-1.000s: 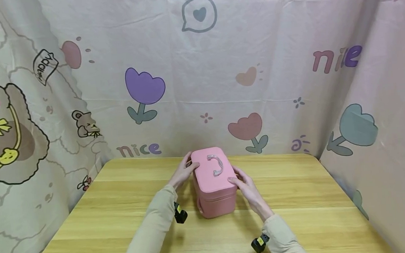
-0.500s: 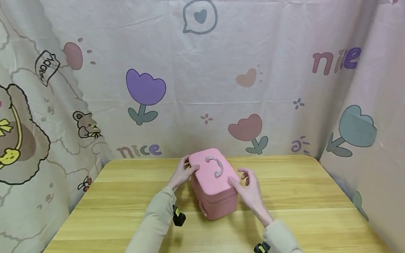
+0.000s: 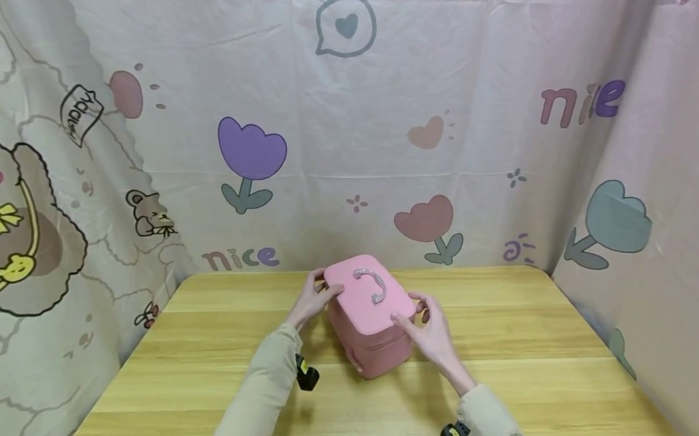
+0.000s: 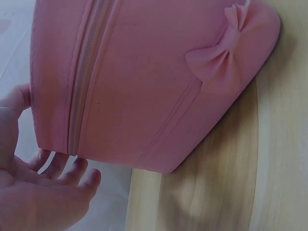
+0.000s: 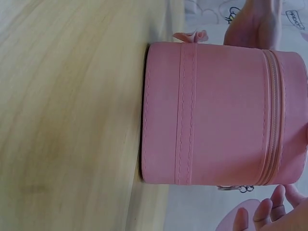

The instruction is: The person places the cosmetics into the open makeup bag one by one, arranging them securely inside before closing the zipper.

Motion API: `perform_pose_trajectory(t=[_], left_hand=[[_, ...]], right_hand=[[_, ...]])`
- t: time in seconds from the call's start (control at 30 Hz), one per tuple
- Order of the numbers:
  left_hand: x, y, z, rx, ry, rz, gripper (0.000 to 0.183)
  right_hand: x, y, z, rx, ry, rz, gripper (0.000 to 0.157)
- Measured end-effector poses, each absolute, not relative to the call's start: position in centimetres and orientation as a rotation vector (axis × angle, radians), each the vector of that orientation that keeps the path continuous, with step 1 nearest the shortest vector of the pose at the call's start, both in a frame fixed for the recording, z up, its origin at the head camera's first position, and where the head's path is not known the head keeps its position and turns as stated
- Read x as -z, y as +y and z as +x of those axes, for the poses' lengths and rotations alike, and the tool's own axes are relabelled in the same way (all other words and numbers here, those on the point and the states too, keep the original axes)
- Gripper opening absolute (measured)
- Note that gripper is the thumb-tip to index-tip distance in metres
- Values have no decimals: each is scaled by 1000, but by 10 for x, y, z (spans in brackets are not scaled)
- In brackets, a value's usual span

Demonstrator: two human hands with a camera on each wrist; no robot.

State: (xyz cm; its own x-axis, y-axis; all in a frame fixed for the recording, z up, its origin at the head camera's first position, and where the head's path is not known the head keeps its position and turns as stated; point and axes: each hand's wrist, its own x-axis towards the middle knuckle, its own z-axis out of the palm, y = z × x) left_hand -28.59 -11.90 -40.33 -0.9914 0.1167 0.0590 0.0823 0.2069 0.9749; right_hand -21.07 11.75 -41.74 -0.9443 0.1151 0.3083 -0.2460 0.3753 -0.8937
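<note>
A pink cosmetic case [image 3: 366, 319] with a zip round its lid stands on the table, turned at an angle. A curved silver handle [image 3: 372, 286] sits on its lid, and a pink bow [image 4: 224, 55] decorates one side in the left wrist view. My left hand [image 3: 311, 302] grips the lid's far left part, thumb on top and fingers behind the edge. At the near right corner, my right hand [image 3: 431, 331] holds the lid between its thumb on top and fingertips along the side. The zip [image 5: 273, 115] looks closed in the right wrist view.
The wooden table [image 3: 213, 365] reaches back to a patterned cloth [image 3: 331, 144] that hangs behind it and along both sides. Black-and-yellow wrist cameras, such as the right one [image 3: 454, 435], hang beside the beige sleeves.
The case has turned slightly counterclockwise, its far end shifting left and its near end right. My right fingers came off its side half a second ago and are at the edge again.
</note>
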Motion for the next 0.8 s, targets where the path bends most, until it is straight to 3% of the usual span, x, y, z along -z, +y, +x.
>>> perform_pose_trajectory(t=[0.33,0.8], left_hand=[[414,-118,-286,-1910,2566,132,77],[411,-113,-269,-1859,2787,3,75]], right_hand=[[405,120,-205,-1697,-2228,32,55],[426,130,-218,-1692,-2173,-31,51]])
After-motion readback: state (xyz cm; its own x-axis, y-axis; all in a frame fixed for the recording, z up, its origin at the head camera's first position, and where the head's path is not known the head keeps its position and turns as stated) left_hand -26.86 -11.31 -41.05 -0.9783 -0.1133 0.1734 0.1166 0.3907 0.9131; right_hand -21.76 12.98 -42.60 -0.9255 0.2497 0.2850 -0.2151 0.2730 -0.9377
